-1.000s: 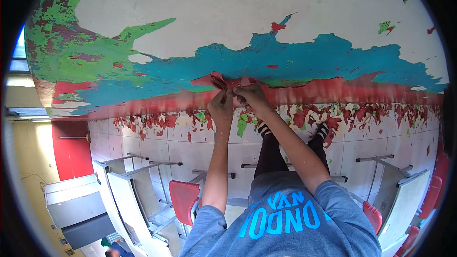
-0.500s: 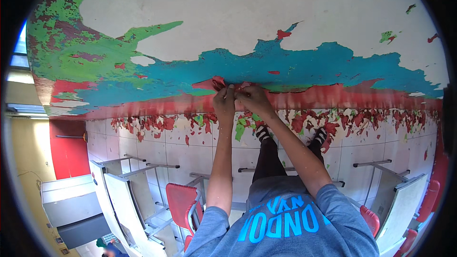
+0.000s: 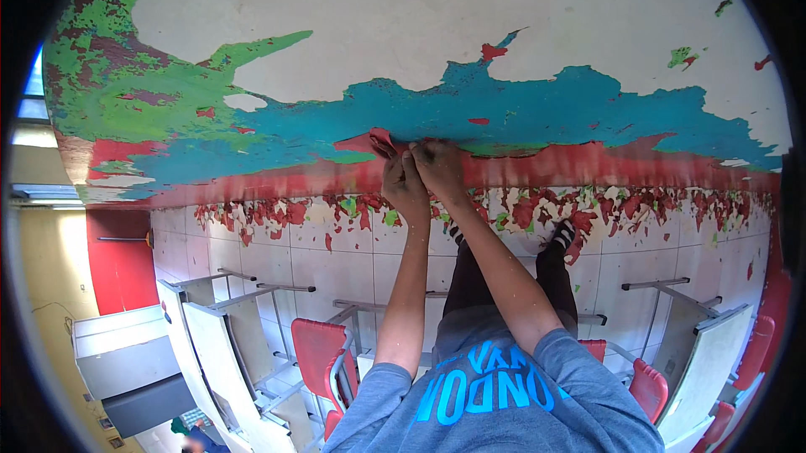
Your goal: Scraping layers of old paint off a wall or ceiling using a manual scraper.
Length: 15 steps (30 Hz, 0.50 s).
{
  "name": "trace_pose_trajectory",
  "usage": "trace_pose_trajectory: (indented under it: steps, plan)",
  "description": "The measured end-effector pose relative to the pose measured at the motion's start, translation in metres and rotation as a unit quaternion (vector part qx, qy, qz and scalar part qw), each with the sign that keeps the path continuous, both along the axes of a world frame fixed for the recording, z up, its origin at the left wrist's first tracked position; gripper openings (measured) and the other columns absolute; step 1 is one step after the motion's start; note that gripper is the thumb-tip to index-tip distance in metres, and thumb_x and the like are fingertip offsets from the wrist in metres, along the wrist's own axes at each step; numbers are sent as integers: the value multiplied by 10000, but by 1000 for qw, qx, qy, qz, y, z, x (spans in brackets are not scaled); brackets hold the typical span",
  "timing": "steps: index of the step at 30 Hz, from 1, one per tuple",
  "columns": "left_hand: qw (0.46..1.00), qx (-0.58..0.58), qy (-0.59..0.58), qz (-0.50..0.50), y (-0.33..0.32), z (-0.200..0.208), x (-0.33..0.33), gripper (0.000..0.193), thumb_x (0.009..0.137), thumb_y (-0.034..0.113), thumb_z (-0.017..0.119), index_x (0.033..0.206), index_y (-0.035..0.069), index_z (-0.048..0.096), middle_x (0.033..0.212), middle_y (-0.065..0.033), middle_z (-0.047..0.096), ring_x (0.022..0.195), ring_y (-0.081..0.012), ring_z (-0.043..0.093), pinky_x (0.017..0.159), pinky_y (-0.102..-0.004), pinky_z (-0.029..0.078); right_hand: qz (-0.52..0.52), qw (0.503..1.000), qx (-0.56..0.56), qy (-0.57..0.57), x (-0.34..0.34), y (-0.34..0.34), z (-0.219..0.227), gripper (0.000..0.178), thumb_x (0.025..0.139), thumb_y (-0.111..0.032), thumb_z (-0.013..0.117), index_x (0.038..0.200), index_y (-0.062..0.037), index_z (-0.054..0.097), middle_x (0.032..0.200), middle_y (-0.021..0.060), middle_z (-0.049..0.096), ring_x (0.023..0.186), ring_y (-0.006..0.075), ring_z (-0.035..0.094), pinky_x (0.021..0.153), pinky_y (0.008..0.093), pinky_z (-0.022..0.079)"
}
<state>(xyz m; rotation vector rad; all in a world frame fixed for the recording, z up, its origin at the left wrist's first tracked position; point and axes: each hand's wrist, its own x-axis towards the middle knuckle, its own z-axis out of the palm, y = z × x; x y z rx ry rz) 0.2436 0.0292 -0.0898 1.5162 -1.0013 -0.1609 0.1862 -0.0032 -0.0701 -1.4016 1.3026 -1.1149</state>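
Note:
A wall with peeling paint stands before me. A curled flap of red paint [image 3: 379, 142] lifts off it where the teal paint [image 3: 537, 113] meets the red paint band [image 3: 579, 167]. My left hand [image 3: 405, 184] is closed, fingers pinched at the right end of that flap. Right beside it and touching it, my right hand [image 3: 440, 172] is closed too, its bent fingertips against the paint edge. What the right fingertips hold is hidden behind the fingers.
Green paint [image 3: 126, 109] patches the wall's left; bare white wall [image 3: 353, 25] shows above. Paint flakes [image 3: 525, 214] litter the tiled floor [image 3: 327, 264] along the wall's foot, around my feet. Behind stand red chairs [image 3: 319, 356] and tipped tables [image 3: 222, 361]. Another person [image 3: 201, 439] is at the lower left.
My right hand has moved slightly left and now presses close to the left hand. The left hand has shifted slightly right and down. The red flap stands up a little more.

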Motion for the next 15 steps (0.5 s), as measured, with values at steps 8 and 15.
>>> trace_pose_trajectory:
  steps: [8, 15]
  plan:
    - [948, 156, 279, -9, 34, -15, -32, 223, 830, 128, 497, 707, -45, 565, 588, -41, 520, 507, -101, 464, 457, -224, 347, 29, 991, -87, 95, -32, 13, -14, 232, 743, -164, 525, 583, 4, 512, 591, 178, 530, 580, 345, 534, 531, 424, 404]
    - [942, 132, 303, -60, 9, 3, 2, 341, 826, 319, 508, 689, 8, 542, 530, 12, 415, 481, -62, 351, 426, -220, 274, 91, 987, -97, 95, -39, 9, -9, 184, 734, -141, 533, 623, 6, 534, 596, 166, 528, 582, 322, 538, 556, 387, 418]
